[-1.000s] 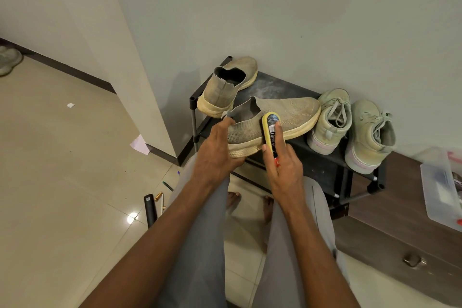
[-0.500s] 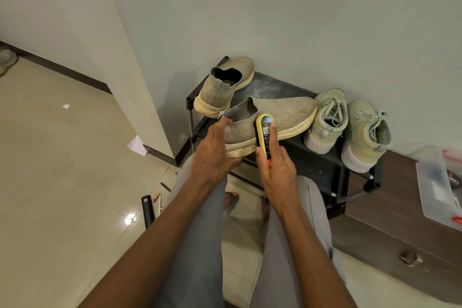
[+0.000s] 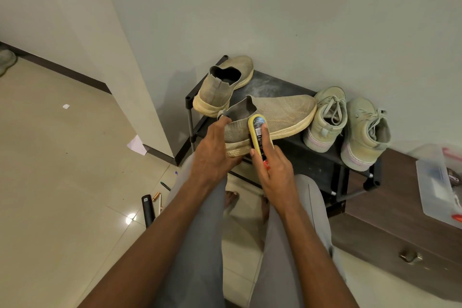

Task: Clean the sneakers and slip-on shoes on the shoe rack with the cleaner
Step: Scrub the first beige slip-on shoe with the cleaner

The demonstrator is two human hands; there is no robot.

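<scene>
Slip-on shoe (image 3: 275, 117) overhanging shoe rack (image 3: 322, 157) front edge, in hands (image 3: 212, 152).

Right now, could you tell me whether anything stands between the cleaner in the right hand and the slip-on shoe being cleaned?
Nothing visible does. The right hand holds the cleaner directly against the side of the slip-on shoe, near its heel, while the left hand grips the heel end. The other slip-on and the sneakers sit apart on the rack.
</scene>
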